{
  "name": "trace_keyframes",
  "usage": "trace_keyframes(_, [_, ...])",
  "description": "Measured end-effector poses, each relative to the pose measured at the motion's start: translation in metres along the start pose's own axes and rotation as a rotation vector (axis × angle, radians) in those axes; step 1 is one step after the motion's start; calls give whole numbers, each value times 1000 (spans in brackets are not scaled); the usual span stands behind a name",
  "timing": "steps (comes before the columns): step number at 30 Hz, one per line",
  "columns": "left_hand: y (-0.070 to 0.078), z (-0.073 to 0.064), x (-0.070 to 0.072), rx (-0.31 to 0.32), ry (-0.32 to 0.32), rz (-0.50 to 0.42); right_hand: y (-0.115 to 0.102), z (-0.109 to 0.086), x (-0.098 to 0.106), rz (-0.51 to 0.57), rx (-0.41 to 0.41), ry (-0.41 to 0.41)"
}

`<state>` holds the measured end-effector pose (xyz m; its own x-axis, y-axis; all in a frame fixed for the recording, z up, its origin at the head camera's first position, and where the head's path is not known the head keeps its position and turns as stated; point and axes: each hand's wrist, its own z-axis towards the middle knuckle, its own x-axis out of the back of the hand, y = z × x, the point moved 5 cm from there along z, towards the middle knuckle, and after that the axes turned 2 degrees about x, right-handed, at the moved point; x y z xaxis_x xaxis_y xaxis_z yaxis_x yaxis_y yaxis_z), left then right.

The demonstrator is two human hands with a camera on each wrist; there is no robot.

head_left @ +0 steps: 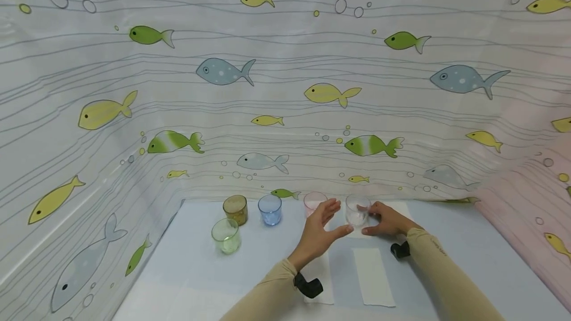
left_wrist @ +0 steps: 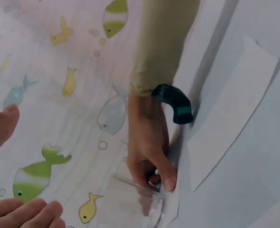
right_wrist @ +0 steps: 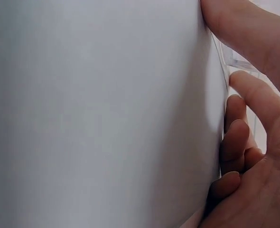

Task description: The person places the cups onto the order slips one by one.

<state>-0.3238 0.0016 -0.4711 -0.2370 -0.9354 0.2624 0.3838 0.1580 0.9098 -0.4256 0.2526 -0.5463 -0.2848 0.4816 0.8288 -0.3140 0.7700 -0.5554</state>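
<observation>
A clear glass tumbler (head_left: 354,216) stands upright at the back of the table, on or beside a white paper strip (head_left: 357,235). Close against its right side is my right hand (head_left: 387,220), thumb and fingers spread apart, one fingertip showing through the glass. The right wrist view shows that thumb (right_wrist: 249,35) and the fingertips low at the table surface, with no glass enclosed between them. My left hand (head_left: 315,236) hovers left of the clear glass, fingers extended and holding nothing. It partly hides a pink glass (head_left: 312,203) behind it.
Blue (head_left: 270,210), brown (head_left: 235,210) and green (head_left: 226,237) glasses stand to the left. Two more paper strips lie in front, one on the right (head_left: 373,276) and one (head_left: 322,274) partly under my left arm. A fish-patterned curtain (head_left: 285,133) encloses the table.
</observation>
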Motion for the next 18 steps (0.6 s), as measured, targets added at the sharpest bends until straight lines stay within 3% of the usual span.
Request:
trace_keyframes(2, [8,-12,10,-69,6,-33,1,-1,0,0,17,9])
trace_keyframes(4, [13,-23,22,-145,67,-54,1,-1,1,3,28,14])
trace_keyframes(9, [13,-43,64,-312,366,-32,2,-2,3,26,37,15])
trace_keyframes(11, [11,-50,81,-336,467,-4,2,-3,3,38,30,8])
trace_keyframes(18, [13,-72,142,-368,725,109,-2,-3,1,42,14,-12])
